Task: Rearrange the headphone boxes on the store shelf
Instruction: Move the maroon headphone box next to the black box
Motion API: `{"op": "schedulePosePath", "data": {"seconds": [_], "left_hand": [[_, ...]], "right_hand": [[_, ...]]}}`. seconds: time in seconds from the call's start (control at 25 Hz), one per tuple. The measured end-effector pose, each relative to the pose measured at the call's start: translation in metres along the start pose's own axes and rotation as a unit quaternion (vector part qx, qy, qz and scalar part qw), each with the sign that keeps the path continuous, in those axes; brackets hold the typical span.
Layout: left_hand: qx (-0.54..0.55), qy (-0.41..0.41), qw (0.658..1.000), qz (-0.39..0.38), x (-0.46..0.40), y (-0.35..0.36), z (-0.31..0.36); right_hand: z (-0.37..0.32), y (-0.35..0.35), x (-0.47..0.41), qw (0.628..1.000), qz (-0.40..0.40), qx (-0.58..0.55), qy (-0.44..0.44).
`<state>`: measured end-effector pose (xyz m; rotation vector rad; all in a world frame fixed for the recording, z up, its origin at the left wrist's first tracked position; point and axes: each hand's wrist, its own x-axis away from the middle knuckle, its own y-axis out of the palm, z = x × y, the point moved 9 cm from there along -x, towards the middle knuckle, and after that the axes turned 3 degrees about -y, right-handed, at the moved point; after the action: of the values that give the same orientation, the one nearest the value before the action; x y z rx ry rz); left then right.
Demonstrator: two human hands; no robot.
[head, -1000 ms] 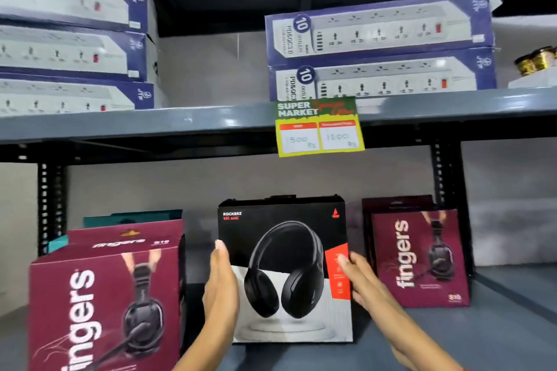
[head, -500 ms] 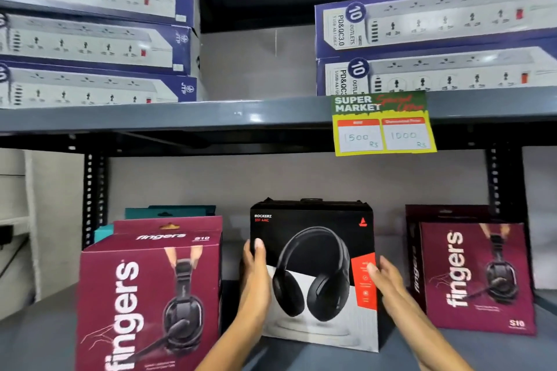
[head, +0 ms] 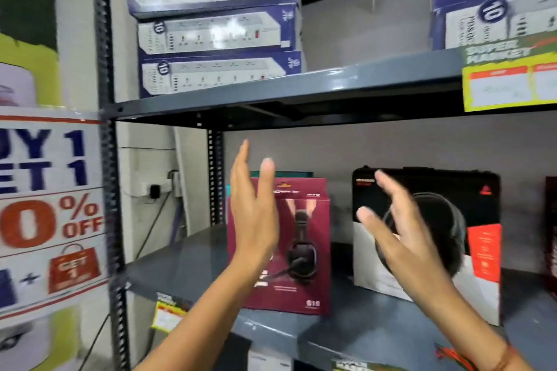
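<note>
A maroon headphone box stands upright on the grey lower shelf. To its right stands a black-and-white headphone box with an orange side strip. My left hand is raised flat in front of the maroon box's left part, fingers up, holding nothing. My right hand hovers with spread fingers in front of the black box's left half, gripping nothing. A teal box peeks out behind the maroon one. At the right frame edge shows a sliver of another maroon box.
The upper shelf carries stacked blue power-strip boxes at left and right. A yellow price tag hangs on its edge. A sale poster fills the left. A black upright post bounds the shelf.
Both hands let go of the black headphone box and lifted off it. The view swung left, so the boxes now sit further right and the poster came into view.
</note>
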<state>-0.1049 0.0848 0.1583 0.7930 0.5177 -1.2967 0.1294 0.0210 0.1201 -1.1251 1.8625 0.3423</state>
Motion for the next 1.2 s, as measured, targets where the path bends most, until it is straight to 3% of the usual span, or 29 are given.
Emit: {"op": "schedulePosePath", "data": {"seconds": [0.08,0.16,0.32,0.48,0.6,0.72,0.92,1.2], "left_hand": [[-0.038,-0.070,0.997,0.023,0.001,-0.042,-0.039],[-0.092,-0.146,0.985,0.020,0.010,-0.071,-0.088],[-0.044,-0.284,0.957,-0.035,0.034,-0.087,-0.161],[-0.046,-0.343,0.936,-0.073,0.049,-0.079,-0.170],[-0.101,-0.321,0.940,-0.055,0.049,-0.075,-0.145],[-0.103,-0.273,0.950,-0.108,0.048,-0.046,-0.104],[-0.020,-0.254,0.951,-0.176,0.056,0.008,-0.068],[0.046,-0.244,0.943,-0.224,0.079,0.057,-0.059]], "right_hand": [[0.025,0.051,0.014,0.985,-0.118,-0.046,0.113],[0.046,0.083,0.034,0.955,-0.180,-0.110,0.211],[0.061,0.103,0.049,0.934,-0.205,-0.130,0.262],[0.056,0.102,0.053,0.935,-0.200,-0.115,0.270],[0.044,0.073,0.056,0.948,-0.166,-0.067,0.264],[0.021,0.020,0.052,0.966,-0.111,-0.042,0.231],[-0.016,-0.064,0.058,0.980,0.000,0.000,0.200],[-0.035,-0.101,0.077,0.975,0.035,0.051,0.214]]}}
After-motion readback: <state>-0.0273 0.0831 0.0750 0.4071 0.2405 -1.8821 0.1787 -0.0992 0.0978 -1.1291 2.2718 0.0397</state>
